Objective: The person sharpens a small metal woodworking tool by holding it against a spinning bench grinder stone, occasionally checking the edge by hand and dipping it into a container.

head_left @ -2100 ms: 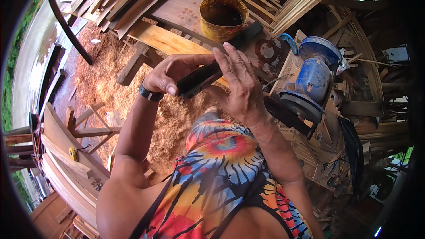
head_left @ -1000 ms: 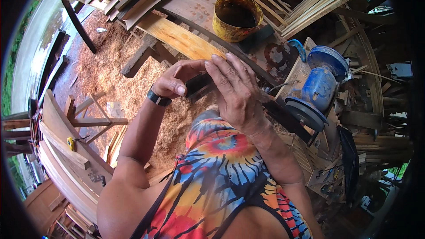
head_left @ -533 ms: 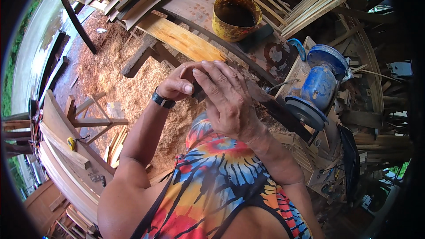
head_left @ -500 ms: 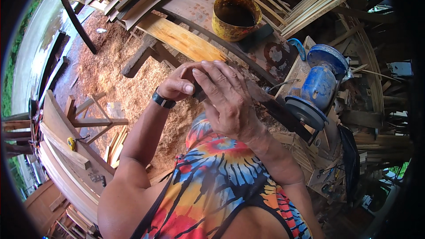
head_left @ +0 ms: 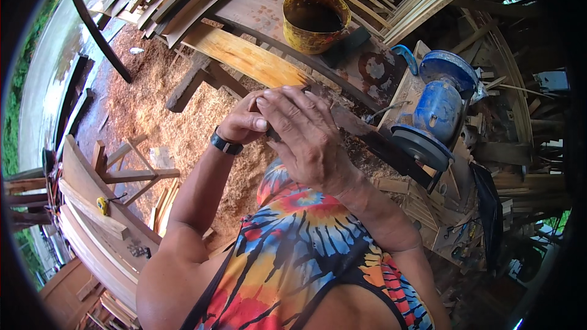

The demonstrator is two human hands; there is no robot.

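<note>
My left hand (head_left: 243, 123) curls round a small dark flat object (head_left: 270, 133), mostly hidden between both hands above my waist. Covering it from the right, my right hand (head_left: 306, 140) has its fingers pressed together and bent slightly over the top. Behind the hands lies a pale yellow plank (head_left: 241, 52). A stained yellow bucket (head_left: 312, 41) of dark liquid stands farther back on a worn board. To the right is a blue double-wheeled grinding machine (head_left: 437, 113), with a light-blue curved item (head_left: 406, 58) beside it.
Stacked boards (head_left: 208, 0) and slats (head_left: 422, 3) fill the back. Wood shavings (head_left: 171, 128) cover the floor. At left are a curved wooden piece (head_left: 85, 174) with a yellow tape measure (head_left: 103, 206) and a small wooden frame (head_left: 131, 176). A black sheet (head_left: 489, 214) hangs at right.
Both hands have drawn closer together, the right one shifting leftward over the dark object, which was largely exposed two seconds ago and is now almost covered.
</note>
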